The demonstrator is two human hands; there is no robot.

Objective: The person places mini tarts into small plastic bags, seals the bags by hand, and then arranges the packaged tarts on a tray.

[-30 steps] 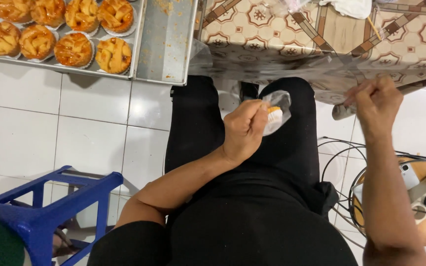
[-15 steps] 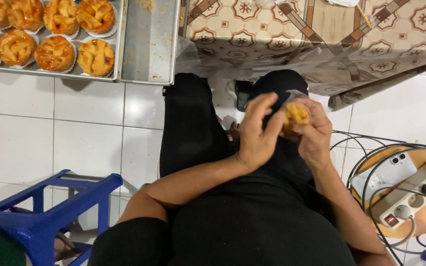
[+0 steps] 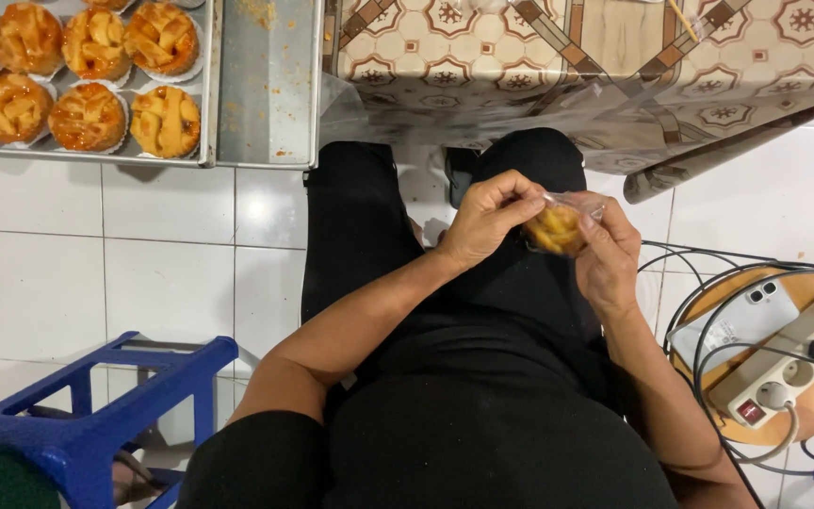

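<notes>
White floor tiles [image 3: 96,273] lie under a seated person's black-clad legs, and a patterned surface [image 3: 614,57] stands just ahead; a metal tray [image 3: 266,85] on the floor holds round golden pastries [image 3: 87,118] in paper cups; above the lap, both hands meet around one pastry [image 3: 554,229] in a thin clear bag [image 3: 577,203]; the left hand [image 3: 484,219] pinches the bag's top, its grip closed on the plastic; the right hand [image 3: 608,256] cups the bag from the side, fingers curled on it; the crust looks flaky and soft, so a hard squeeze could crush it; the slick bag could slip and drop.
</notes>
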